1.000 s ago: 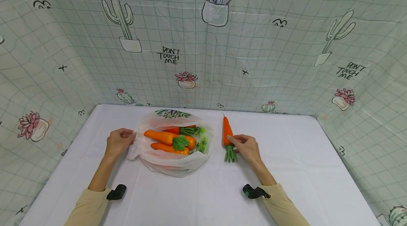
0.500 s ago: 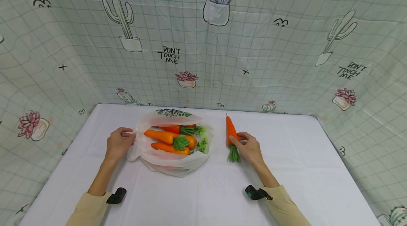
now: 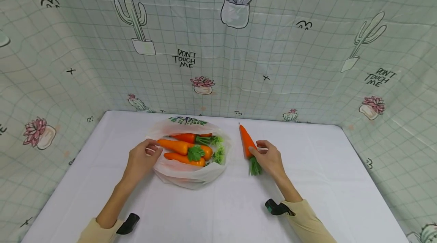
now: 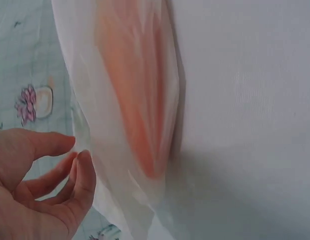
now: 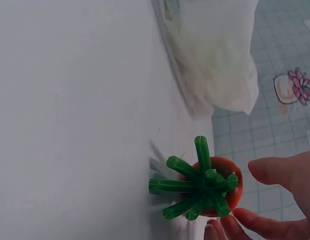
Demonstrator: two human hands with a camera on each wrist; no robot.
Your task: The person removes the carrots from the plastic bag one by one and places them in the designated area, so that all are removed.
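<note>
My left hand [image 3: 141, 159] hovers over the left end of a white plastic bag [image 3: 192, 182]. In the left wrist view its fingers [image 4: 84, 175] are loosely bent, with a gap to the thumb and nothing between them. An orange carrot [image 3: 246, 140] with green stem stubs lies to the right of the bag, tip pointing away. Around its thick end is my right hand [image 3: 271, 159]. In the right wrist view the thumb stands slightly off the carrot's orange rim [image 5: 237, 175], while fingertips touch or nearly touch its other side.
In the bag's mouth show an orange carrot-shaped piece [image 3: 174, 145], an orange pepper-like piece [image 3: 182, 159], a red-orange carrot [image 3: 186, 137] and green leaves [image 3: 218, 155]. A white cloth [image 3: 307, 174] covers the table; a printed curtain [image 3: 266, 53] hangs behind.
My left hand has let go of the bag's left end and moved right over it. The carrot has shifted right, then turned so its tip leans left; my right thumb now stands off it.
</note>
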